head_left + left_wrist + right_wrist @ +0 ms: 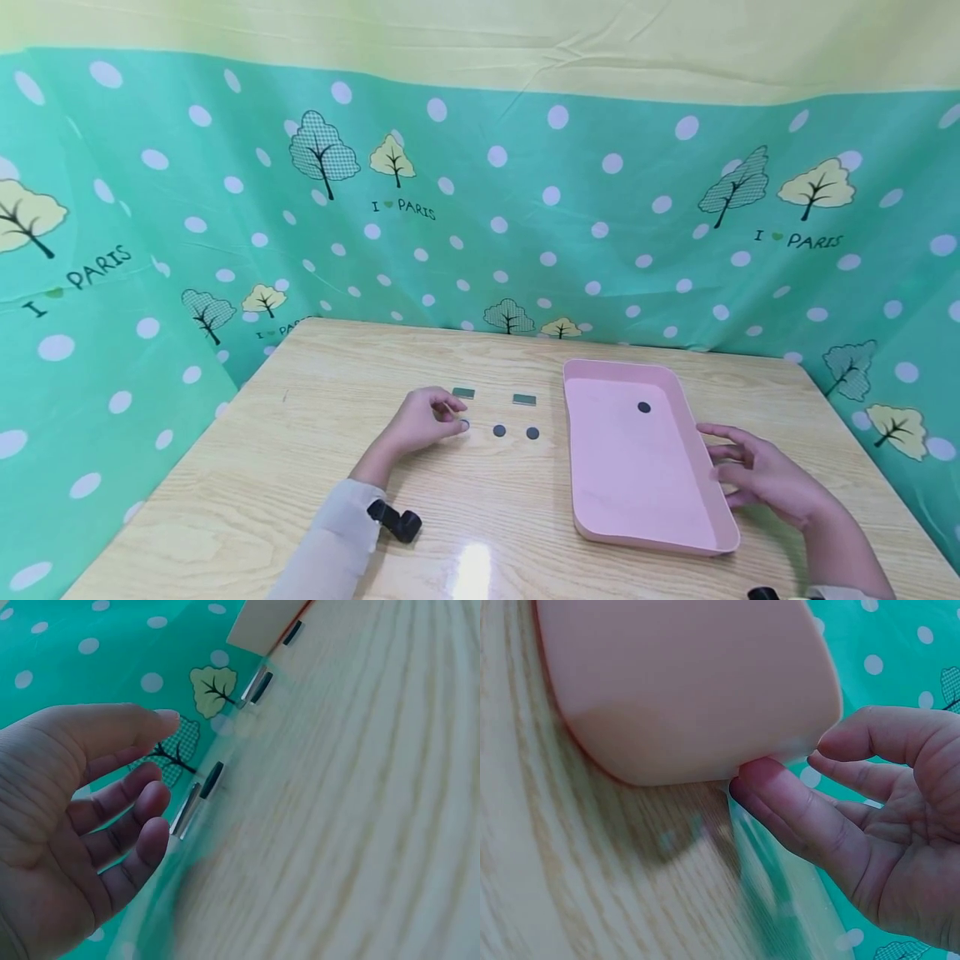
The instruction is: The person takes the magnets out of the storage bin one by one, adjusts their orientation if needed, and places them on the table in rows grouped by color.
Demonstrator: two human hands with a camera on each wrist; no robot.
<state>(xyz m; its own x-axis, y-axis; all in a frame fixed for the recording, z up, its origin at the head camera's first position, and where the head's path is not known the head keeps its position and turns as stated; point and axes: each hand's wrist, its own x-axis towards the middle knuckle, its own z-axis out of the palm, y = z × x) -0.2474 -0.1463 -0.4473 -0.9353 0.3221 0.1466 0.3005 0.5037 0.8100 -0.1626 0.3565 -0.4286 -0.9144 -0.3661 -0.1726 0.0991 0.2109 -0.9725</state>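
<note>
In the head view, my left hand [426, 421] hovers over the table with thumb and fingers apart. A small dark disc [464, 424] lies by its thumb tip, and two more dark discs [516, 432] sit to the right. Beyond them are two thin green-and-silver rectangular pieces [493, 397]. The left wrist view shows nothing between the loosely bent fingers [124, 840]. My right hand [772, 479] touches the right outer side of a pink tray [630, 483] with its fingertips; the tray wall [697, 742] also appears in the right wrist view. One dark disc [644, 407] lies inside the tray.
Everything stands on a light wood-grain table [247, 467]. A green polka-dot curtain [480, 200] hangs behind and at both sides, meeting the table's far edge. Glare [472, 571] shows on the tabletop near the front.
</note>
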